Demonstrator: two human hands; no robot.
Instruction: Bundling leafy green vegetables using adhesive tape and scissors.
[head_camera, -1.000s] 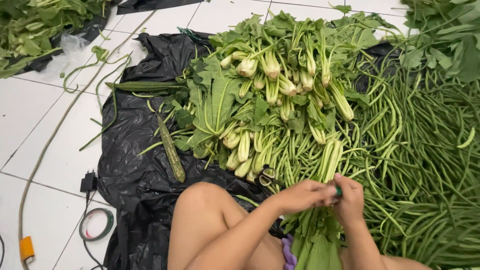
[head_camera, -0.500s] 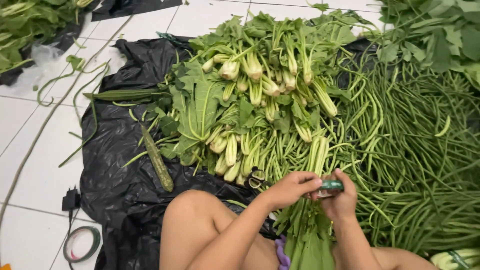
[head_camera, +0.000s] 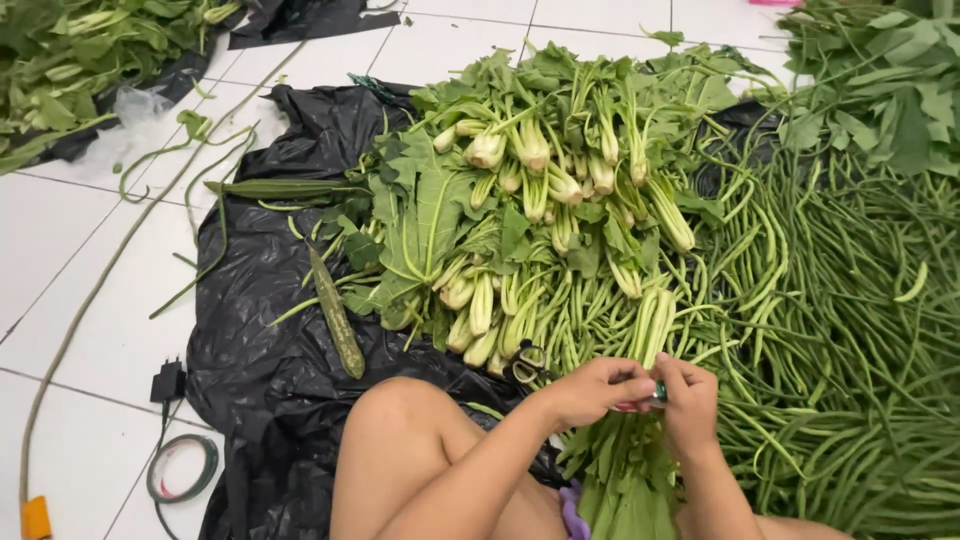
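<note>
Both hands meet over a bunch of leafy greens (head_camera: 625, 475) lying in front of my lap, stems pointing away. My left hand (head_camera: 592, 388) pinches a small green and pink object (head_camera: 657, 392) at the bunch's stem end; what it is I cannot tell. My right hand (head_camera: 690, 405) closes around the stems from the right, its thumb touching that same object. Just beyond the hands lies a big pile of white-stemmed leafy greens (head_camera: 540, 200). My bare knee (head_camera: 400, 430) rises to the left of the hands.
A wide heap of long green beans (head_camera: 830, 330) fills the right. A black plastic sheet (head_camera: 270, 340) covers the tiled floor, with a ridged gourd (head_camera: 337, 322) on it. A ring-shaped tape roll (head_camera: 182, 468) and a plug (head_camera: 167, 382) lie at the left. More greens (head_camera: 80, 50) sit at the far left.
My hands stay together at the stem end of the bunch, shifting slightly right. The small green object remains between them. The view has drifted a little.
</note>
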